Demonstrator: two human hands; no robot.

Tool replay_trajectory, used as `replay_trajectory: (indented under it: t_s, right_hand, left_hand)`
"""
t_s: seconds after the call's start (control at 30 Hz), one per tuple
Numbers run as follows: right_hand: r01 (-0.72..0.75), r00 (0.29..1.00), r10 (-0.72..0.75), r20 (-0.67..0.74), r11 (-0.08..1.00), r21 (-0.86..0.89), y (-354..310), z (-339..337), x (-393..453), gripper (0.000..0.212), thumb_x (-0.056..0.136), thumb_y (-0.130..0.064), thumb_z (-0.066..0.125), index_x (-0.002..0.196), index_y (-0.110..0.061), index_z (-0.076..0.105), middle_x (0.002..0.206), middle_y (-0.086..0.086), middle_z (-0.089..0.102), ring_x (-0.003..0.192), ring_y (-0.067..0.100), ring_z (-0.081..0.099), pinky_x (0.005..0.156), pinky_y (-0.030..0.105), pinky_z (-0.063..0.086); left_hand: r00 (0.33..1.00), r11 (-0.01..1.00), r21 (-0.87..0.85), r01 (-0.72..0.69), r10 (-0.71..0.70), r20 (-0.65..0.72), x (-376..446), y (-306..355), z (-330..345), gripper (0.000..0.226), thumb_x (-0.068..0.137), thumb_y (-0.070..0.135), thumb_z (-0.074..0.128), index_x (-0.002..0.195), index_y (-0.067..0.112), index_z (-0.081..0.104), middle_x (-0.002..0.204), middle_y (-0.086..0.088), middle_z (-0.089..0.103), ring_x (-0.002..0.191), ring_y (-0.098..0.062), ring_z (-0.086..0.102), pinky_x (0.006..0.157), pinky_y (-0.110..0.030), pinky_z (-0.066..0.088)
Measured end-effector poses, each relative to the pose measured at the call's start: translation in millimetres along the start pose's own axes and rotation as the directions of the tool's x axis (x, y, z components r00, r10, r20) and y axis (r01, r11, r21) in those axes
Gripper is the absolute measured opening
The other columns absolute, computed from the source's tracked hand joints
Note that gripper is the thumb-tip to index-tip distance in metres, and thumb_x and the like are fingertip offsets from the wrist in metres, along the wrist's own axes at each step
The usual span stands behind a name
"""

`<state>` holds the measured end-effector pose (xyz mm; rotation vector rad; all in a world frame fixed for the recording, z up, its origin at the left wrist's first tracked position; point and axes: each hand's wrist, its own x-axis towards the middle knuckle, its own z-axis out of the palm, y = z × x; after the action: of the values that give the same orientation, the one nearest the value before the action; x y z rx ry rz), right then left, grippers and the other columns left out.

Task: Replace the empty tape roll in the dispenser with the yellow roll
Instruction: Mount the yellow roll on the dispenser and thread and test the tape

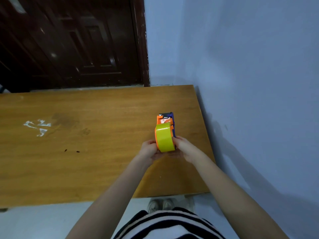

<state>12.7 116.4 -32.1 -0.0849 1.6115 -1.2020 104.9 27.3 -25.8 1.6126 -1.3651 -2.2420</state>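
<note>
I held the dispenser (166, 121) above the table (86, 152), yellow roll (165, 139) seated in it. Left hand (149, 150) and right hand (183, 149) gripped its sides. The roll looked light, rigid, glossy-slick; flanks offered the best hold.

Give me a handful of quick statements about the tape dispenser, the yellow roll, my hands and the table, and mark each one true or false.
1. The yellow roll sits in the dispenser. True.
2. Only one hand touches the dispenser. False: the left hand and the right hand hold it from either side.
3. The dispenser is orange and blue. True.
4. The table is glass. False: it is brown wood.
5. A white smear marks the table to the left of the hands. True.
6. The dispenser is above the table's left end. False: it is near the right end, by the wall.
</note>
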Motion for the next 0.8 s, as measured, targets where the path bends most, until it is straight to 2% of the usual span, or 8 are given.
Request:
replay_trajectory:
  t_s: [0.13,0.23,0.37,0.43,0.53,0.6,0.67,0.8]
  right_hand:
    - [-0.075,0.996,0.076,-0.055,0.997,0.005,1,-4,12,0.035,0.093,-0.032,0.054,0.122,-0.013,0.058,0.1,0.013,0.066,0.078,0.02,0.062,0.059,0.025,0.052]
    - [-0.106,0.99,0.112,-0.089,0.992,0.071,0,-7,20,0.02,0.093,-0.023,0.054,0.103,-0.009,0.062,0.079,0.009,0.062,0.066,0.017,0.059,0.052,0.024,0.052]
    - [-0.123,0.971,0.172,-0.167,0.955,0.27,0,-13,30,0.01,0.094,-0.013,0.052,0.085,-0.009,0.056,0.076,0.012,0.057,0.067,0.02,0.057,0.063,0.032,0.052]
    - [-0.132,0.967,0.191,-0.168,0.942,0.309,0,-16,37,0.006,0.094,-0.009,0.05,0.09,-0.006,0.055,0.077,0.014,0.056,0.068,0.022,0.057,0.066,0.034,0.052]
    - [-0.167,0.959,0.23,-0.167,0.932,0.323,-2,-17,43,0.008,0.094,-0.008,0.05,0.087,-0.009,0.054,0.079,0.014,0.056,0.068,0.022,0.057,0.063,0.033,0.053]
    - [-0.187,0.952,0.254,-0.171,0.924,0.332,-1,-19,46,0.003,0.093,-0.007,0.052,0.092,-0.007,0.055,0.081,0.014,0.056,0.069,0.022,0.057,0.063,0.034,0.053]
    - [-0.202,0.948,0.269,-0.172,0.922,0.331,2,-20,50,0.012,0.092,-0.005,0.053,0.104,-0.004,0.053,0.08,0.015,0.057,0.069,0.022,0.058,0.066,0.035,0.054]
    - [-0.192,0.944,0.263,-0.199,0.929,0.315,8,-20,52,0.041,0.09,-0.003,0.057,0.128,0.002,0.041,0.08,0.016,0.056,0.073,0.025,0.06,0.08,0.04,0.055]
  left_hand:
    - [0.998,0.999,-0.026,0.029,-0.03,-0.052,16,-4,11,0.019,0.094,-0.006,0.043,0.09,0.005,0.058,0.074,-0.015,0.057,0.064,-0.023,0.057,0.052,-0.03,0.056]
    - [0.995,0.996,-0.06,0.061,-0.065,-0.078,26,-4,20,0.023,0.094,-0.007,0.04,0.085,0.004,0.057,0.072,-0.013,0.056,0.062,-0.025,0.055,0.044,-0.027,0.054]
    - [0.99,0.992,-0.096,0.083,-0.093,-0.107,39,2,27,0.028,0.092,-0.01,0.043,0.116,-0.003,0.056,0.082,-0.017,0.059,0.069,-0.028,0.06,0.051,-0.037,0.057]
    - [0.987,0.991,-0.102,0.092,-0.104,-0.12,45,4,29,0.031,0.092,-0.01,0.046,0.122,-0.004,0.053,0.082,-0.018,0.058,0.067,-0.027,0.059,0.048,-0.036,0.057]
    - [0.984,0.988,-0.108,0.114,-0.127,-0.122,52,6,31,0.031,0.092,-0.01,0.047,0.122,-0.005,0.054,0.092,-0.021,0.06,0.075,-0.031,0.061,0.062,-0.041,0.059]
    - [0.983,0.984,-0.114,0.135,-0.148,-0.112,56,5,33,0.031,0.09,-0.01,0.051,0.12,-0.005,0.056,0.082,-0.018,0.06,0.069,-0.029,0.061,0.049,-0.036,0.058]
    - [0.979,0.981,-0.121,0.153,-0.166,-0.114,59,4,34,0.03,0.089,-0.009,0.056,0.118,-0.006,0.059,0.073,-0.016,0.058,0.062,-0.026,0.058,0.038,-0.032,0.054]
    - [0.975,0.982,-0.087,0.17,-0.18,-0.126,63,1,33,0.029,0.087,-0.01,0.057,0.116,-0.006,0.055,0.084,-0.019,0.06,0.081,-0.031,0.065,0.049,-0.036,0.056]
